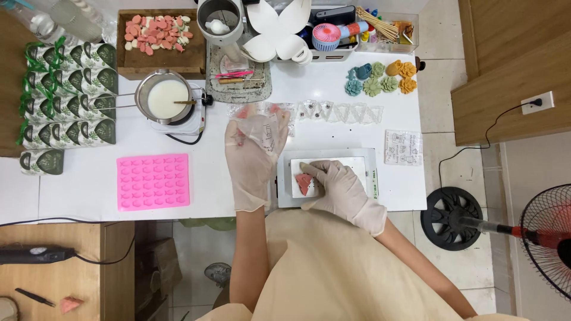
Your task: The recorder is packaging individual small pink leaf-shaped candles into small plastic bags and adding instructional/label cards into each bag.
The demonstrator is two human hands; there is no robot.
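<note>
On the grey scale (369, 178), my right hand (342, 190) presses flat on a pink wedge-shaped soap (304, 183). Just left of the scale, my left hand (253, 157) pinches a clear bag (264, 128). I judge wrapping barely begun: empty bags (339, 111) lie beyond the scale on the desk (89, 190).

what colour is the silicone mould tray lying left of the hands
The silicone mould tray is bright pink, seen clearly in the head view.
</note>
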